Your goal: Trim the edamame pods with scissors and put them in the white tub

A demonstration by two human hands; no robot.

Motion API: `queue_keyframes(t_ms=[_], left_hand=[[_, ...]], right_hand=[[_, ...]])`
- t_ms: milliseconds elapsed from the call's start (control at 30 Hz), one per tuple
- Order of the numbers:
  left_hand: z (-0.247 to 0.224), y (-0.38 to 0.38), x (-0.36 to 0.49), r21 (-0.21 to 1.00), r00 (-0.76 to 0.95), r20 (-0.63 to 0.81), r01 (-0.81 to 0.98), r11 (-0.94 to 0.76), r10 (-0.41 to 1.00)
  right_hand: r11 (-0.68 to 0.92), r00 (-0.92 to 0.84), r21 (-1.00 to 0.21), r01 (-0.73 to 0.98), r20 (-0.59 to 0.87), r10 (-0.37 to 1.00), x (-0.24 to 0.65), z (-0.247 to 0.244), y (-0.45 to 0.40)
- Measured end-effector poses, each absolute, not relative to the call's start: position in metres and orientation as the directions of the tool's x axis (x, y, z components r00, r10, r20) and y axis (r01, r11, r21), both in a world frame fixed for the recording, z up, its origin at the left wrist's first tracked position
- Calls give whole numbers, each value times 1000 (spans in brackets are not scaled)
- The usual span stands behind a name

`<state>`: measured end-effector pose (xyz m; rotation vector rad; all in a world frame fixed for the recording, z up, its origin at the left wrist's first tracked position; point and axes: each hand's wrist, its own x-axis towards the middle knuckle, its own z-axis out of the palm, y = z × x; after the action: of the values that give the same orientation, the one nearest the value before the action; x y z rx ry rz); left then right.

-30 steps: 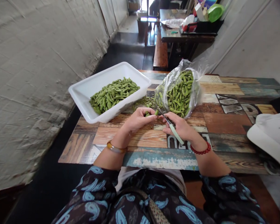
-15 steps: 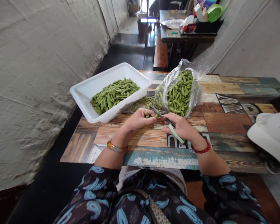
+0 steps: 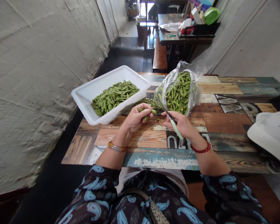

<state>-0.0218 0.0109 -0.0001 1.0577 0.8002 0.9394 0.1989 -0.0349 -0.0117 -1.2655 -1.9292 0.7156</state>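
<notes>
Between the fingers of my left hand [image 3: 136, 117] are a few green edamame pods [image 3: 146, 112], poking out past the fingertips. My right hand [image 3: 179, 123] is wrapped round scissors [image 3: 176, 129] with pale green handles; their blades point up and away, apart from the pods. Beyond my left hand a white plastic tub [image 3: 88, 107] holds a heap of edamame pods [image 3: 116, 95]. A clear plastic bag [image 3: 164, 90], lying with its mouth toward me, is full of more pods [image 3: 180, 93]. Small trimmed bits [image 3: 149, 102] lie between tub and bag.
The table [image 3: 140, 140] has a patchwork wood pattern. At its right edge lies a white cap [image 3: 270, 133]. A rough white wall [image 3: 37, 77] runs along the left. Farther off stand a bench [image 3: 160, 56] and another table [image 3: 170, 40] with a black tray of items.
My left hand has drawn left and slightly up with the pods, away from the scissors. The scissors in my right hand have turned to point more upward, toward the bag.
</notes>
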Motion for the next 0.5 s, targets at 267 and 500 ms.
queue_keyframes(t_ms=[267,500], left_hand=[[-1,9,-14,852,341,-85,-462,245,936],[0,2,-8,800,427,-93,-506,323,900]], right_hand=[[493,-323,-631,599,373,870,193,-22,-36],[489,-319,-566,663,377,869,190,-29,-36]])
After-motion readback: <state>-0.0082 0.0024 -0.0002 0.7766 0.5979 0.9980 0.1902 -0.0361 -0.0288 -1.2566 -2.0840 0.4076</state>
